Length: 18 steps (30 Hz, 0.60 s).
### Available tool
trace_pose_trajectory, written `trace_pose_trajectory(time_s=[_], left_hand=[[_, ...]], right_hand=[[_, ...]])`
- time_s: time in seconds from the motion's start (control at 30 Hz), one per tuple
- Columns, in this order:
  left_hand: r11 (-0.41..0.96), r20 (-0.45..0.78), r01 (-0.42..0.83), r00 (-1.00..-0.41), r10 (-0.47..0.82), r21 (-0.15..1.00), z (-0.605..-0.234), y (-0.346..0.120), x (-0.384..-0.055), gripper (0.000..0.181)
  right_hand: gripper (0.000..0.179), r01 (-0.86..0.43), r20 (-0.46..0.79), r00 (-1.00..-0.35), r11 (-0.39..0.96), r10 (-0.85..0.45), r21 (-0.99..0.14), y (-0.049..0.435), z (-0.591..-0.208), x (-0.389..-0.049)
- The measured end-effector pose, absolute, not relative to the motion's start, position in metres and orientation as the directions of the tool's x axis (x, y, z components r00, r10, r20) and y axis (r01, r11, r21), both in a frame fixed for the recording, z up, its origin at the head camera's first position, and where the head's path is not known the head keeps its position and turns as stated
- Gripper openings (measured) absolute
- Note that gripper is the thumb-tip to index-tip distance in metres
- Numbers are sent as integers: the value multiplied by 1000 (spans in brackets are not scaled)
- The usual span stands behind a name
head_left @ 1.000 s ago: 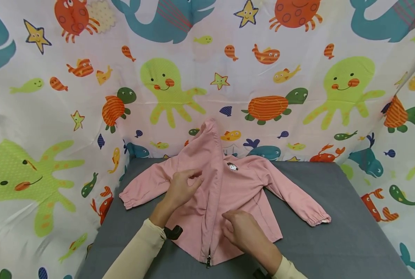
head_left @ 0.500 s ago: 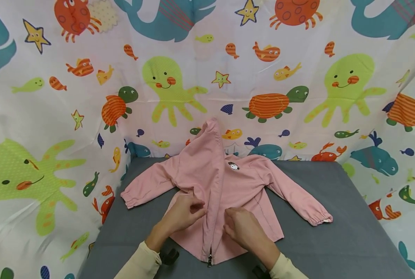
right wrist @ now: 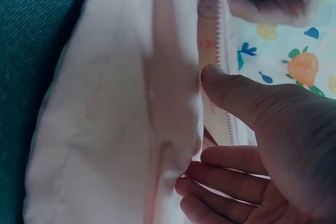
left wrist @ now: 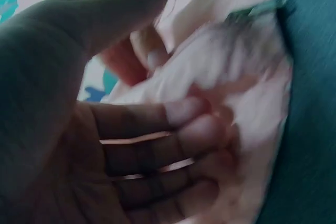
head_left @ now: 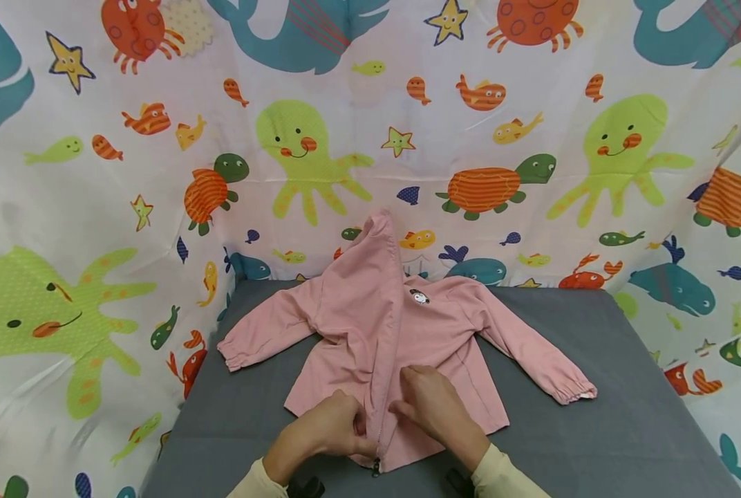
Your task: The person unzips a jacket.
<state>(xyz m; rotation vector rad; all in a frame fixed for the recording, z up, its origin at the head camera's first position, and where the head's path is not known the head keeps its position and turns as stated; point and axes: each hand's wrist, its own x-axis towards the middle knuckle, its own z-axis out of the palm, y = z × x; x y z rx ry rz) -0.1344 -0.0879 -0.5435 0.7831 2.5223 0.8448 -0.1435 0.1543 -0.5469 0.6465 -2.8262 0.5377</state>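
A pink hooded jacket (head_left: 433,332) lies spread on the grey table, sleeves out to both sides and hood at the far end. Its zipper pull (head_left: 375,467) sits at the bottom hem. My left hand (head_left: 323,432) is over the lower left front beside the zipper; in the left wrist view its fingertips touch the cloth, thumb apart. My right hand (head_left: 435,408) is over the lower right front. The right wrist view shows its thumb at the parted zipper teeth (right wrist: 223,51) and its fingertips against the front edge, with a gap between.
A grey cloth (head_left: 569,456) covers the table around the jacket. Behind and to both sides hangs a white curtain (head_left: 345,138) printed with sea animals. The hood reaches up against the back curtain. A small dog-like patch (head_left: 419,297) marks the chest.
My left hand has come down from the jacket's upper left front to near the hem by the zipper. The right hand has hardly moved. The left front's lower edge now shows.
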Motion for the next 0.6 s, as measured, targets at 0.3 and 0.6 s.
trace_pose_trajectory(time_s=[0.3, 0.6], left_hand=[[760, -178, 442, -798, 575, 476, -554, -70, -110, 49], [722, -101, 561, -758, 645, 404, -564, -67, -103, 49]], right_hand=[[39, -467, 309, -869, 849, -387, -248, 150, -561, -147], [22, -507, 409, -819, 841, -402, -187, 146, -581, -149]])
